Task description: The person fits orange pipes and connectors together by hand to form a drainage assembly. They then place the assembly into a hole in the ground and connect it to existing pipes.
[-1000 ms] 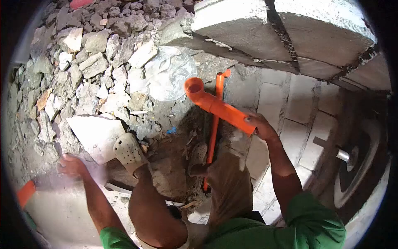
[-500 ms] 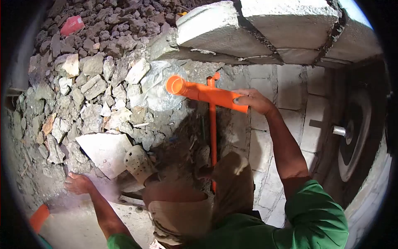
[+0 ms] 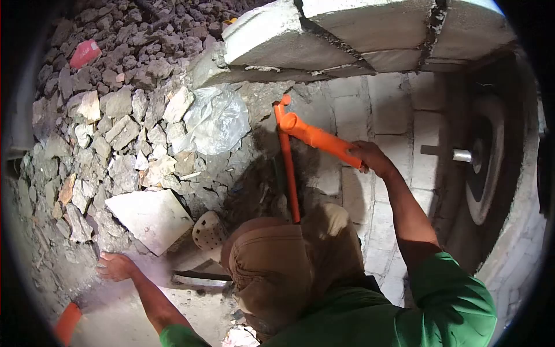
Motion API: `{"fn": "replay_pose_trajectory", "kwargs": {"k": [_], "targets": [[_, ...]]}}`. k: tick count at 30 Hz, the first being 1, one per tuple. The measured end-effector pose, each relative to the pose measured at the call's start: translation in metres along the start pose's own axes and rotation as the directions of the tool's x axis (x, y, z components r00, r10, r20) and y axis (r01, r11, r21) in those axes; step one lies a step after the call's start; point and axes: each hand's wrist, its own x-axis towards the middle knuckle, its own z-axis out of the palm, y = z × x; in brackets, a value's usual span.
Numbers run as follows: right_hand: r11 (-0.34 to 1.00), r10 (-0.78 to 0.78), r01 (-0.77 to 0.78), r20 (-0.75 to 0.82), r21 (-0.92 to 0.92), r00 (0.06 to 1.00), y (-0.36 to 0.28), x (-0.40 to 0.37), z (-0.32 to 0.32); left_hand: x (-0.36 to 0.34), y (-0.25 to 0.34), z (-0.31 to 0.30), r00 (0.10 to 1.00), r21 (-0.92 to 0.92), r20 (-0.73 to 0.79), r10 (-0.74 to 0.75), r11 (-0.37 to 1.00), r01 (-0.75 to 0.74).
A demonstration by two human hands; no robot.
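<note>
My right hand (image 3: 373, 159) is closed around the lower end of a short orange plastic pipe (image 3: 318, 139). The pipe slopes up to the left, and its wide socket mouth overlaps a longer, thinner orange pipe (image 3: 288, 168) in this view. That longer pipe runs along the ground up to a small capped end, by the block wall. Over at the left, my left hand (image 3: 117, 267) has its fingers extended at the edge of the rubble and holds nothing. A flat pale slab (image 3: 150, 217) lies just beyond it.
Broken stones (image 3: 121, 133) cover the left side, with a crumpled clear plastic bag (image 3: 217, 121) on them. A concrete block wall (image 3: 387, 110) rises on the right, with a round metal-hubbed wheel (image 3: 484, 159) beside it. Another orange piece (image 3: 68, 324) shows at bottom left.
My right hand has moved the short pipe right and slightly down, off the plastic bag and tilted more steeply. My left hand stays by the rubble. The view has shifted a little.
</note>
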Motion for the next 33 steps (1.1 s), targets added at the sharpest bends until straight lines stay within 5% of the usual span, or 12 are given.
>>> {"fn": "replay_pose_trajectory", "kwargs": {"k": [4, 7, 13, 16, 22, 32, 33], "targets": [[0.996, 0.003, 0.005, -0.084, 0.091, 0.996, 0.025, -0.037, -0.003, -0.004, 0.006, -0.014, 0.999, 0.018, 0.024, -0.042, 0.999, 0.041], [1.0, 0.025, -0.024, -0.094, 0.018, 0.995, 0.013, -0.039, -0.006, -0.003, -0.003, -0.005, 0.998, 0.158, 0.054, 0.023, 0.987, -0.032], [0.991, 0.005, -0.027, -0.167, -0.131, 0.986, -0.004, -0.036, 0.005, -0.003, 0.008, -0.017, 0.988, 0.075, 0.114, -0.104, 0.993, 0.096], [0.97, -0.114, 0.067, -0.192, -0.232, 0.975, -0.011, -0.034, 0.003, -0.001, 0.008, -0.02, 0.984, 0.099, 0.149, -0.101, 0.991, 0.087], [0.964, -0.245, 0.23, -0.109, -0.133, 0.963, -0.013, -0.029, -0.025, -0.001, 0.017, -0.052, 0.973, 0.133, 0.206, -0.106, 0.988, 0.08], [0.963, -0.213, 0.252, -0.299, 0.097, 0.93, 0.066, 0.031, -0.039, -0.007, 0.004, -0.015, 0.998, 0.124, 0.047, -0.044, 0.992, 0.038], [0.96, -0.197, 0.249, -0.329, 0.125, 0.924, 0.078, 0.035, -0.034, -0.005, -0.006, -0.006, 0.974, 0.074, -0.16, 0.161, 0.986, -0.151]]}}
